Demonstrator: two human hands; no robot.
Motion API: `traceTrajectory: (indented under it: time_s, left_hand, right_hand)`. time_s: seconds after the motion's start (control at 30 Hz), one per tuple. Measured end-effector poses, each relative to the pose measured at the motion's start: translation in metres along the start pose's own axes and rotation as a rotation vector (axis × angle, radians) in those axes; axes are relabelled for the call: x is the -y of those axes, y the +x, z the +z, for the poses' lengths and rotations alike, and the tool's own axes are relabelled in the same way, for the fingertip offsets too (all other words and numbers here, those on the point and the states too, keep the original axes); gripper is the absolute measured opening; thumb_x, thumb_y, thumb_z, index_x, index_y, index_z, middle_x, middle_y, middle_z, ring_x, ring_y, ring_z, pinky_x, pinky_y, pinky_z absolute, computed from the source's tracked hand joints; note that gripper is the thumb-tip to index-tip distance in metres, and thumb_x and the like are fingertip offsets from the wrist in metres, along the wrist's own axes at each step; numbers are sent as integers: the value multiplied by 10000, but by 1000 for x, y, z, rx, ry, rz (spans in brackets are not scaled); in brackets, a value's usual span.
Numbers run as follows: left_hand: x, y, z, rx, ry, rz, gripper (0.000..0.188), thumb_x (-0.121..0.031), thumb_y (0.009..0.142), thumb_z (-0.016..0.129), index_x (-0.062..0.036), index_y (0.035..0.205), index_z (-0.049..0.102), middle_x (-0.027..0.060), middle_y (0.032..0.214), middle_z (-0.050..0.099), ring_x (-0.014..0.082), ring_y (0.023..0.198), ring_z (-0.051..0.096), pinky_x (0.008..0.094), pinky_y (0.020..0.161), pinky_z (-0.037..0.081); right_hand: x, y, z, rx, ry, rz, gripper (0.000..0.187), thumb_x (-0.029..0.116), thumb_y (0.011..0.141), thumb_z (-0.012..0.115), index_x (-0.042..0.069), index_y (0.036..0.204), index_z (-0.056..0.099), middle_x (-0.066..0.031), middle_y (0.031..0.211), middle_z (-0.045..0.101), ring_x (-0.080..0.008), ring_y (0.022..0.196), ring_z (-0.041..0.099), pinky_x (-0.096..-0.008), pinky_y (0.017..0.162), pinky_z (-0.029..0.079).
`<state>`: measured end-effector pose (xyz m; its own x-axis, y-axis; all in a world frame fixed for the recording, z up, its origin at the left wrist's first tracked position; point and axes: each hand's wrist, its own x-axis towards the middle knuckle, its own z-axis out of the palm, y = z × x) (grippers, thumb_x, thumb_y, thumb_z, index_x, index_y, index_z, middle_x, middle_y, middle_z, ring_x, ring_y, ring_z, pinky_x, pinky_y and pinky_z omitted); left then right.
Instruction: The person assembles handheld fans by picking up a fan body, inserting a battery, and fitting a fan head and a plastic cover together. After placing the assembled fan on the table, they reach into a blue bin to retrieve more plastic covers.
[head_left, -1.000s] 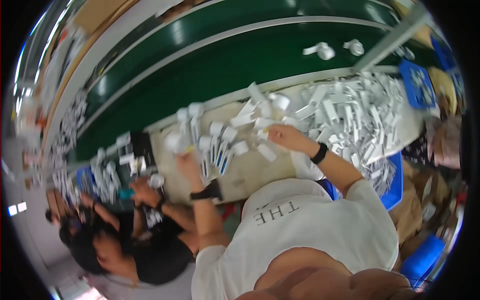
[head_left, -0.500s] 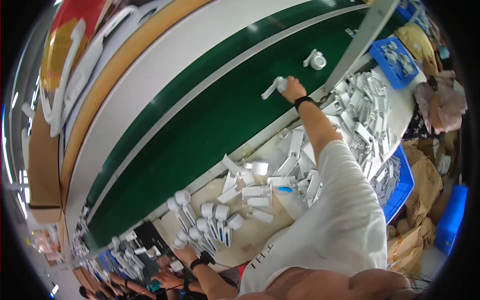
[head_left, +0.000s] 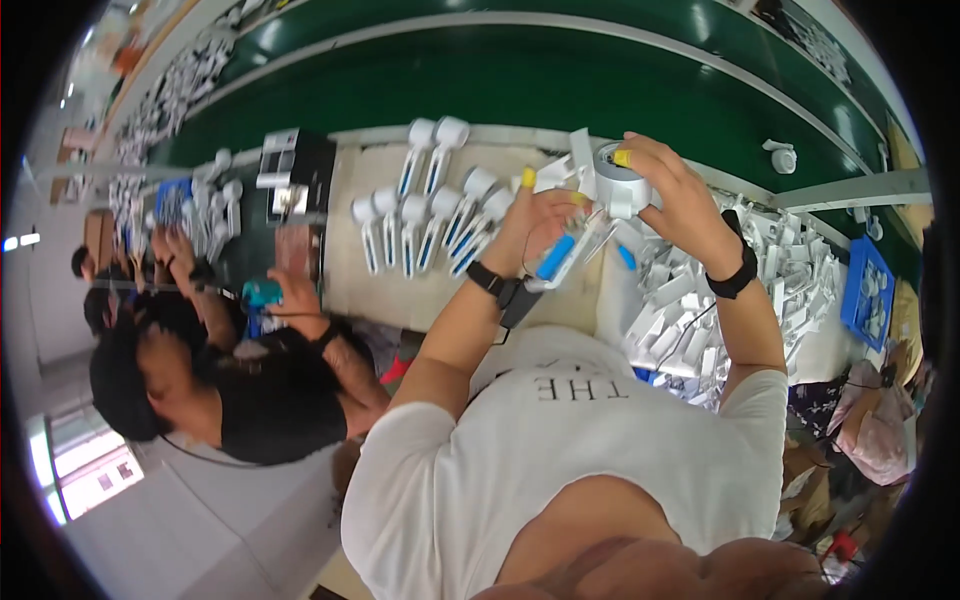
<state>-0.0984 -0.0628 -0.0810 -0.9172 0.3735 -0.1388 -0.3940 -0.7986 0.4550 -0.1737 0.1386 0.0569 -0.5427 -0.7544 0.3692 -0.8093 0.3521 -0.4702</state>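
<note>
My right hand (head_left: 685, 200), a yellow cover on one fingertip, is closed around the round head of a white handled device (head_left: 622, 192). Its narrow handle slants down toward my left wrist, with a blue insert (head_left: 556, 258) along it. Against the device, where head and handle meet, rest the bent fingers of my left hand (head_left: 540, 222); yellow covers show on its fingertips, and the thumb sticks up. My left palm partly hides the handle. Left of my hands, several similar white devices (head_left: 410, 215) with blue-lined handles lie in rows on the pale worktop (head_left: 345, 260).
Loose white casings (head_left: 745, 270) are heaped to the right, near a blue bin (head_left: 868, 290). Beyond the worktop runs a green conveyor (head_left: 480, 85) carrying one white part (head_left: 780, 157). At left, a co-worker in black (head_left: 280, 400) holds a teal tool (head_left: 262, 293) near a black box (head_left: 305, 170).
My right hand has come back from over the conveyor with a white device. My left hand has left the rows and joined it. The view has turned, bringing the co-worker into sight.
</note>
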Motion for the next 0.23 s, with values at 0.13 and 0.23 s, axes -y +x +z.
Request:
traceTrajectory:
  time_s: [0.13, 0.23]
  left_hand:
    - [6, -51, 48, 183, -161, -57, 665, -553, 877, 231, 6, 1149, 467, 183, 1125, 525, 325, 952, 569, 380, 828, 452]
    - [10, -76, 62, -64, 149, -143, 686, -584, 856, 261, -22, 1210, 435, 197, 1164, 508, 333, 1002, 549, 404, 820, 453]
  right_hand:
    - [39, -19, 17, -26, -216, -120, 504, -52, 562, 639, 79, 1034, 518, -126, 1129, 498, -304, 1080, 484, -363, 847, 447]
    - [60, -35, 29, -103, -325, -116, 579, -52, 517, 621, 121, 1062, 530, -97, 1078, 507, -291, 1114, 458, -364, 878, 436]
